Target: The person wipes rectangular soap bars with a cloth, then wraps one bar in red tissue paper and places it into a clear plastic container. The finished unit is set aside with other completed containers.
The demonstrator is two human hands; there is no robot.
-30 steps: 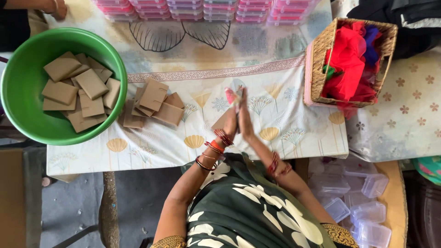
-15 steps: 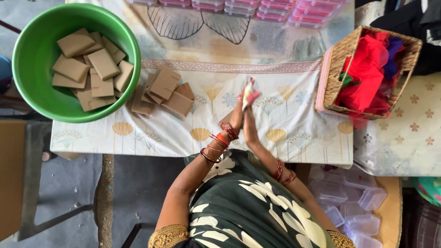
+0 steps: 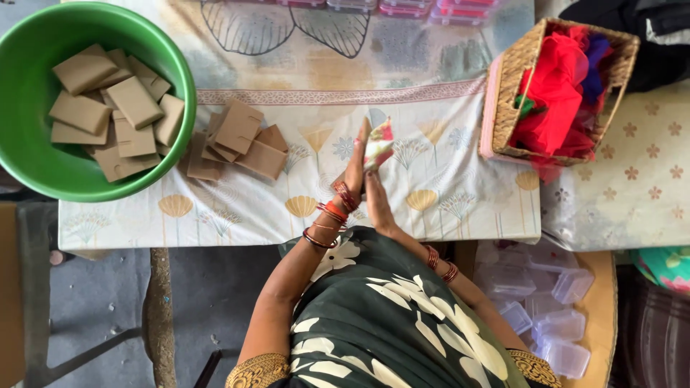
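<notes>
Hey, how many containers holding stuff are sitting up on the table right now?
2. A green bowl of brown packets at the left edge, and a wicker basket of red cloth at the right. Others may lie beyond the frame.

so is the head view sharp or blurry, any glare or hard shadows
Head view: mostly sharp, soft even light, no glare or hard shadows; green bowl and brown packets crisp; the small folded piece between left hand and right hand slightly soft.
</notes>
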